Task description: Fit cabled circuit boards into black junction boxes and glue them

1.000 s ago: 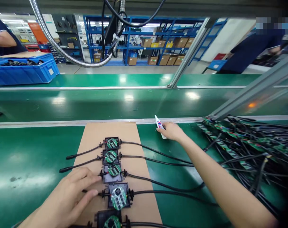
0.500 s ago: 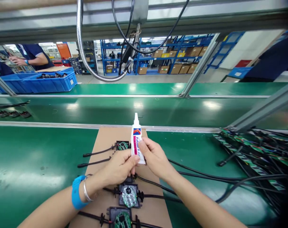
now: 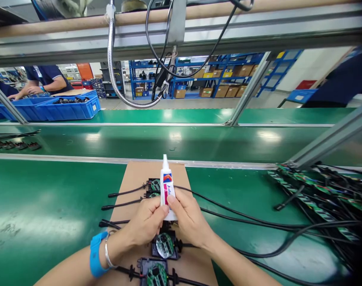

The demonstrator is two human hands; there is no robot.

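— So, where do we have the adhesive tube?
— Centre of the frame, upright with its nozzle up, above the cardboard sheet. Our left hand and right hand both pinch its lower end, fingers closed tight on it.
— And beneath?
— A round green circuit board, lower centre, just under our hands.

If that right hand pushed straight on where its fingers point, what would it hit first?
Probably the left hand: the right hand points leftward across the white tube both hold, though depth is unclear.
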